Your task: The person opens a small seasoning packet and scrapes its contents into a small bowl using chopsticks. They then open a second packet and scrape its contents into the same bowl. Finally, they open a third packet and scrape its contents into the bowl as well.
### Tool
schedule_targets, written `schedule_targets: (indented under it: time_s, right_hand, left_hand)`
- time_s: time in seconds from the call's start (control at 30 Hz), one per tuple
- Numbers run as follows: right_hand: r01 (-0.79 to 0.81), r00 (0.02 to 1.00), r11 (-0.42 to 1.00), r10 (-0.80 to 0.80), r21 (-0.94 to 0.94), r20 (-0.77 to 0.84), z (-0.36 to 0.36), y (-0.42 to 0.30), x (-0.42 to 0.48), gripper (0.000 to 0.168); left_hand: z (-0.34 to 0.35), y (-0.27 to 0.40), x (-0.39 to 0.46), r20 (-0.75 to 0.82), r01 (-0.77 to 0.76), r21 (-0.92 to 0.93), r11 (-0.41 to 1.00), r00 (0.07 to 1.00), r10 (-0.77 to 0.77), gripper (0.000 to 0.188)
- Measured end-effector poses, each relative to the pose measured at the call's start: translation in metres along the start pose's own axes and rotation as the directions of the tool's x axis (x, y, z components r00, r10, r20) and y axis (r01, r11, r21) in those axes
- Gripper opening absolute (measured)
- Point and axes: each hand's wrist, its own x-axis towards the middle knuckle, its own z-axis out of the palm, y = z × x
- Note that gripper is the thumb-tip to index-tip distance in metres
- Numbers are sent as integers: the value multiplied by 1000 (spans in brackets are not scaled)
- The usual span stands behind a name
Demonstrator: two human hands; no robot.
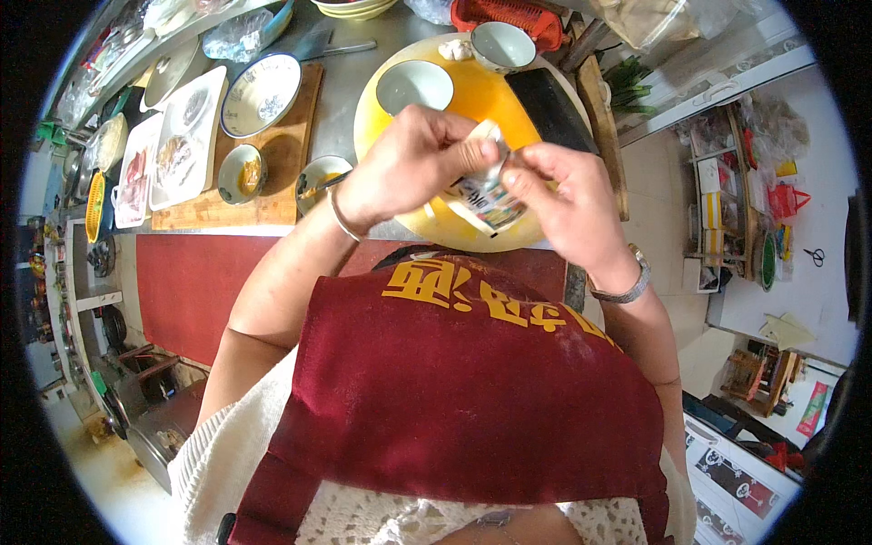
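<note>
My left hand and my right hand pinch the top of a small printed sachet between thumbs and fingers. The two hands nearly meet at its upper edge, and the packet hangs down below them. It bears writing and a coloured picture; whether its top is torn I cannot tell. Beneath is a round yellow chopping board. On the board, a pale bowl stands just beyond my left hand. A flat black rectangular thing lies past my right hand.
Another bowl and garlic are at the board's far side, near a red plastic basket. Leftward, a wooden board bears a patterned bowl, a small bowl and a white tray. A bowl sits by my left wrist.
</note>
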Motion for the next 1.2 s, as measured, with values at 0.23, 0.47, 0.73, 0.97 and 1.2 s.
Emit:
schedule_targets:
  time_s: [0.23, 0.47, 0.73, 0.97, 1.2]
  right_hand:
    - [-182, 983, 931, 166, 315, 77, -6, 7, 1, 19]
    - [-143, 988, 939, 116, 313, 102, 5, 4, 6, 20]
    - [-161, 980, 781, 199, 604, 4, 7, 3, 9, 20]
    - [-90, 957, 759, 245, 645, -156, 14, 15, 17, 21]
    - [-167, 950, 701, 303, 694, -78, 9, 13, 13, 24]
  left_hand:
    - [-3, -13, 2, -175, -96, 128, 987, 978, 118, 19]
    - [4, -3, -4, -218, -123, 223, 967, 961, 172, 16]
    - [-1, -19, 5, -173, -56, -327, 943, 985, -2, 24]
    - [13, -31, -3, -124, 17, -240, 971, 991, -48, 24]
    - [19, -39, -9, -222, 119, -181, 976, 962, -159, 17]
